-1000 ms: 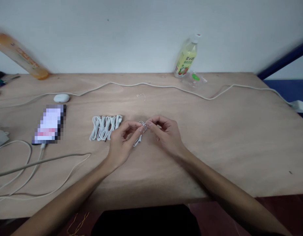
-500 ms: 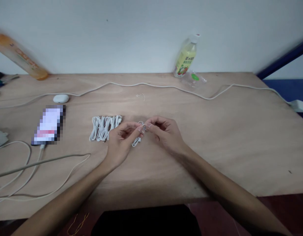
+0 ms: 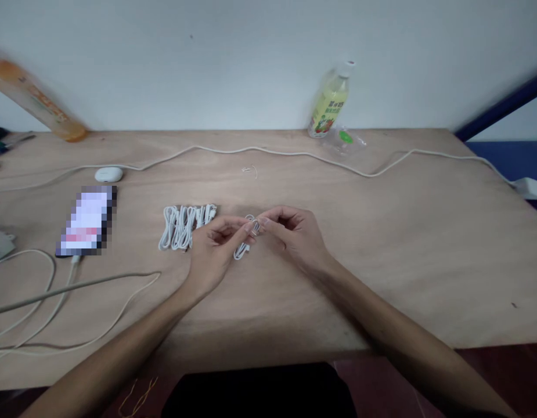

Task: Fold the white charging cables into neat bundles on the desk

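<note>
A small coiled white cable (image 3: pixel 241 251) is between my hands at the middle of the table, partly covered by my fingers. My left hand (image 3: pixel 218 247) closes thumb and forefinger on its upper part. Just right of it, my right hand (image 3: pixel 292 232) pinches a thin white tie (image 3: pixel 255 220) looped at the cable; its exact path is hidden by fingertips. Beside my left hand lies a row of several coiled white cables (image 3: pixel 176 227), bundled and side by side. Beyond my hands lie a few short white tie pieces (image 3: pixel 249 169).
A phone (image 3: pixel 86 223) with a charging cable and a white earbud case (image 3: pixel 108 174) lie left. A long white cord (image 3: pixel 285 152) crosses the table. At the back stand a yellow-green bottle (image 3: pixel 329 104) by a clear wrapper (image 3: pixel 346 139) and an orange bottle (image 3: pixel 42 104).
Both hands stay almost in place at the coiled cable, with only slight finger movement. The other objects have not moved.
</note>
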Tool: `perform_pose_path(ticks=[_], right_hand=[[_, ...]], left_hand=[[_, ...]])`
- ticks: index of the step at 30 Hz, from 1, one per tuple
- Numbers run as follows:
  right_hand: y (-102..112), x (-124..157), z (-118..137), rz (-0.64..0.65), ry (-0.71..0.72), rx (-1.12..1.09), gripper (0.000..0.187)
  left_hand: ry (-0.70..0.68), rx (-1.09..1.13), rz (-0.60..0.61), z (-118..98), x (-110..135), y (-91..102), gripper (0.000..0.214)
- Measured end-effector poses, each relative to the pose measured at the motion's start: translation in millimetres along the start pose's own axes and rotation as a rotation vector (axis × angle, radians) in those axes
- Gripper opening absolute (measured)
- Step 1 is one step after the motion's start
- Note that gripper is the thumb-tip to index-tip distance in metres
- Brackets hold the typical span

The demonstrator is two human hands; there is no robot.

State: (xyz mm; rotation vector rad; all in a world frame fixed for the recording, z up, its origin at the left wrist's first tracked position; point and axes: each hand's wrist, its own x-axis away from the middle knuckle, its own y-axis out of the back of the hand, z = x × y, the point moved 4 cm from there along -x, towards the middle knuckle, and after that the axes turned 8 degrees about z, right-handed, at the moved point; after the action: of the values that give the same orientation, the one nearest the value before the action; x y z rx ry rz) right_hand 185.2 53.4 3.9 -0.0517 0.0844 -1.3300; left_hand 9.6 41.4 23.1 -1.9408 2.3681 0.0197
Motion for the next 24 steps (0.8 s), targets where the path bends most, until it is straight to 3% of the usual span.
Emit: perform_pose_path(ticks=[12,24], right_hand=[[-3.6,-1.7,-4.1,0.049,-0.070,-0.129,0.031],[-4.6,-0.4,-4.2,0.043,-0.183,-0.175,0.038]], left_hand=[[0.032,0.005,-0.050,4.3,0.7,2.8,0.013],[0.093,0.067,0.021,6.1,1.1,-1.1,0.017]])
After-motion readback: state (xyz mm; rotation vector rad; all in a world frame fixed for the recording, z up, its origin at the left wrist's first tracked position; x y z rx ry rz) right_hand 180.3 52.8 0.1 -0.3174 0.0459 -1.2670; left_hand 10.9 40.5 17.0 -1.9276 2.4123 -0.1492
